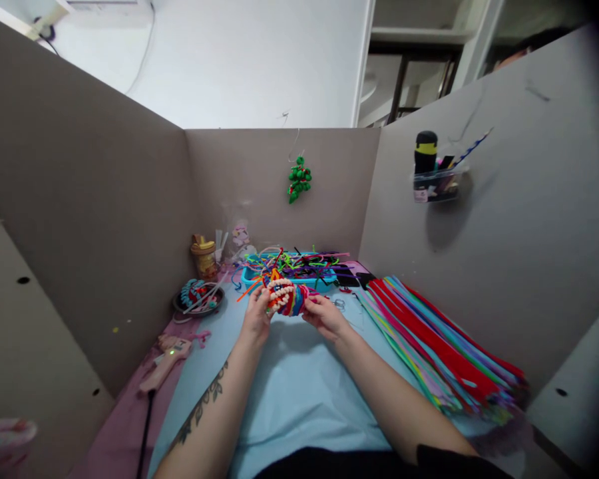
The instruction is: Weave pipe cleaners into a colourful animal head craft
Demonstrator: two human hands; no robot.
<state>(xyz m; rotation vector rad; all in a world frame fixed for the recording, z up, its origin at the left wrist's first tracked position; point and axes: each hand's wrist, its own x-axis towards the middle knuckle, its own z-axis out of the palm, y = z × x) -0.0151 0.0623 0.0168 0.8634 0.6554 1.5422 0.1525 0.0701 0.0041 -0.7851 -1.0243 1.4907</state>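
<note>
Between my two hands is a colourful pipe-cleaner figure, with cream twisted loops and an orange tip at its left and wrapped bands of red, blue, yellow and pink at its right. My left hand pinches the cream-looped end, and the fingers of my right hand close on the pink end. The figure is held above a light blue cloth. Just behind it, a blue tray holds a tangle of many-coloured pipe-cleaner pieces.
Long pipe cleaners lie bundled at the right. On the left are a pink glue gun with a green light, a dark bowl of pieces and a yellow-brown jar. Grey panels surround the table; green ornaments hang behind.
</note>
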